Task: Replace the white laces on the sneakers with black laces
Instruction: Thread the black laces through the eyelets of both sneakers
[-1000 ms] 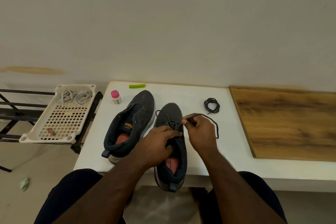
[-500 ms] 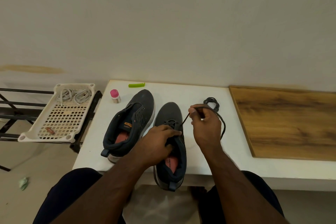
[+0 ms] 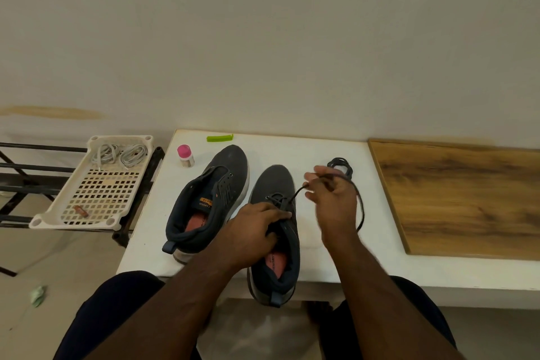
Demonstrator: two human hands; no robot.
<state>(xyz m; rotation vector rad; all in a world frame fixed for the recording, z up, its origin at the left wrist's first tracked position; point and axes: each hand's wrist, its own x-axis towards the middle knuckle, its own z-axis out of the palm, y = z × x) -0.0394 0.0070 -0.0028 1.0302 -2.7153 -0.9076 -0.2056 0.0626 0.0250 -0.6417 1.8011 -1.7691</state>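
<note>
Both hands are busy on the sneaker sitting lower centre of the frame. Left hand (image 3: 257,226) is curling over the right sneaker (image 3: 276,231), fingers gripping its tongue and collar area to pin it down on the table (image 3: 321,254). Right hand (image 3: 330,199) is sitting just right of the toe, fingertips pinching the black lace (image 3: 295,194) and drawing it taut up and to the right. It's a bit blurred so I can't say exactly which fingers are doing the pinching.

Key bit: the lace is running diagonally from the lowest eyelets near the toe up to the right hand, and its loose tail is looping round the right side of that hand and hanging down toward the table. The sneaker's long axis is going toe-up, heel toward the bottom of the frame, heel hanging over the table edge. So the next eyelets are lying below and left of the right hand, and the right hand's the one placed to feed the tip.

Looks like only the first rows are laced, so early days. The left sneaker (image 3: 209,199) is lying left of it with no lace, and a spare black lace coil (image 3: 341,165) is sitting just above the right hand. Old white laces (image 3: 119,153) are already in the white basket (image 3: 58,215) at the left
</note>
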